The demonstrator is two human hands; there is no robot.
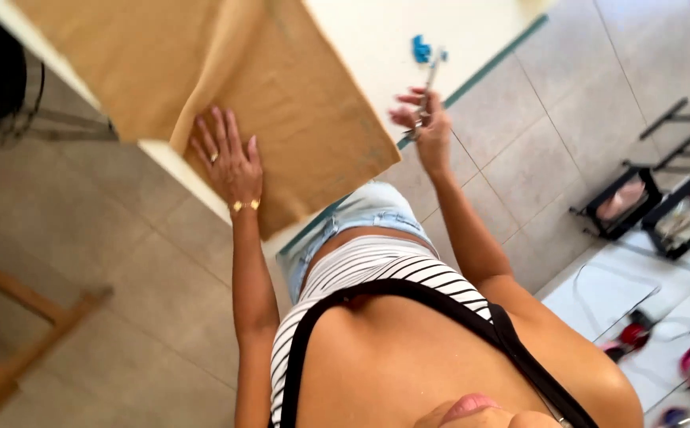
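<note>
Flat on the white worktop (377,40) lies a sheet of tan fabric (297,103) — soft, matte, faintly creased, with one layer folded over at 11 o'clock and its lower corner hanging past the worktop edge. The left hand (226,158) presses on it at 9 o'clock, palm down, fingers (220,125) spread wide and gripping nothing; a gold bracelet (243,205) circles the wrist. At 2 o'clock the right hand (424,123) has its fingers curled around slim metal scissors (426,91) — blades pointing away. Beyond them sits a small blue object (421,49). Grey floor tiles (543,119) lie below.
</note>
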